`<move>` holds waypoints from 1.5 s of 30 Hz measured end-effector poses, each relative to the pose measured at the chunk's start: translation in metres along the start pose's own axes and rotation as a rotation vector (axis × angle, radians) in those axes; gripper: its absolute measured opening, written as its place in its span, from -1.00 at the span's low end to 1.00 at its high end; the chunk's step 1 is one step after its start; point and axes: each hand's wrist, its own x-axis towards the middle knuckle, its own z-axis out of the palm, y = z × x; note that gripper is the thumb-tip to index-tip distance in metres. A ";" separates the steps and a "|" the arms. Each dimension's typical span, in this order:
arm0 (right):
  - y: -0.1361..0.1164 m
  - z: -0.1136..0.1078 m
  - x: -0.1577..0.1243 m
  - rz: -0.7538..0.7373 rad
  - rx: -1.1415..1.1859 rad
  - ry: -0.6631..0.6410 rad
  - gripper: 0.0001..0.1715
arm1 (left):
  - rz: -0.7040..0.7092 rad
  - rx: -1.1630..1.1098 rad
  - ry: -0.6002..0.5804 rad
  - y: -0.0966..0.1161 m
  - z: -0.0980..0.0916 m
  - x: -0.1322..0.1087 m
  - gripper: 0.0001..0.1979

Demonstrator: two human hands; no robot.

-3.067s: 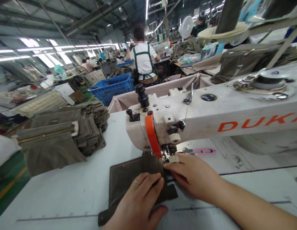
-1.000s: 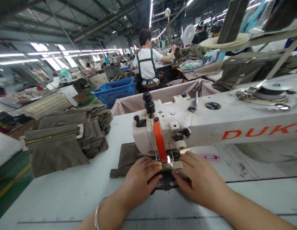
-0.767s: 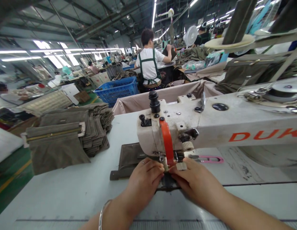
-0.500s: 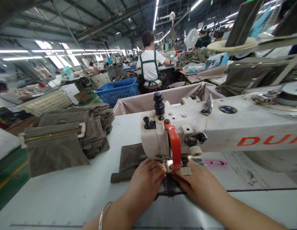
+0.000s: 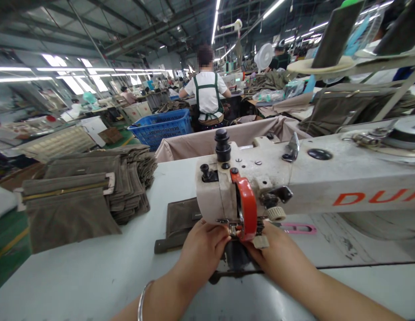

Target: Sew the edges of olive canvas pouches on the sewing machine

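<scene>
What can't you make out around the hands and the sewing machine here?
Head view only.
Needle: hidden behind the orange guard, left hand and right hand.
Fabric piece: near part under those hands; grip unclear.
Machine lettering: cut off by the right edge.
Pink snips: blade tips hidden behind the right hand.

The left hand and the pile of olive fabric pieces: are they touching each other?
Apart. The head view shows bare table between the left hand, at the sewing machine, and the pile.
</scene>
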 end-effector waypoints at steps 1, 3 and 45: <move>0.000 0.000 0.000 0.002 0.002 0.000 -0.75 | -0.002 -0.003 -0.003 0.000 0.000 0.000 -0.89; 0.000 0.001 0.000 0.012 0.000 0.001 -0.76 | -0.003 -0.008 -0.010 0.000 0.000 0.000 -0.89; 0.000 -0.012 0.000 -0.017 0.124 0.040 -0.72 | 0.152 0.375 -0.107 -0.015 -0.010 -0.031 -0.41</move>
